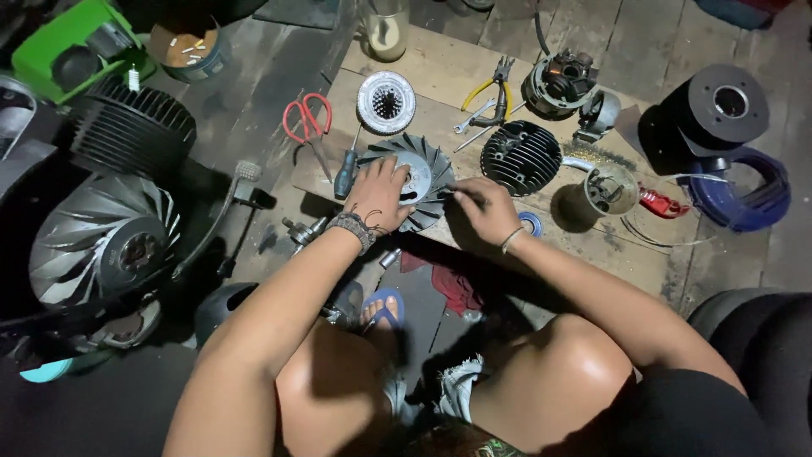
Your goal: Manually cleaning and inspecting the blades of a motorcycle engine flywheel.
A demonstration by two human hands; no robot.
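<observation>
Seen from above, engine parts crowd a wooden floor: at far left a large silver fan wheel [106, 245] lies below a black finned cylinder [131, 127] and a green box [63, 42] in the upper left corner. Moving right, red-handled scissors [306, 118] and a blue-handled screwdriver [345, 173] lie within easy reach on a wooden board [592, 245] that serves as the work surface. At centre the person's left hand [376, 196], fingers spread wide, presses flat on a small fan wheel [419, 178], apparently to keep it from turning. The right hand [484, 207] is pinched narrow around a slim tool at the wheel's right edge; the tool itself is too small to make out. Above them sits a round toothed disc [386, 101]. Further right lie yellow-handled pliers [495, 89], a black finned cover [521, 157] and a cup [611, 190] holding small parts, with a blue ring [744, 199] and a black drum [719, 106] at the far right.
</observation>
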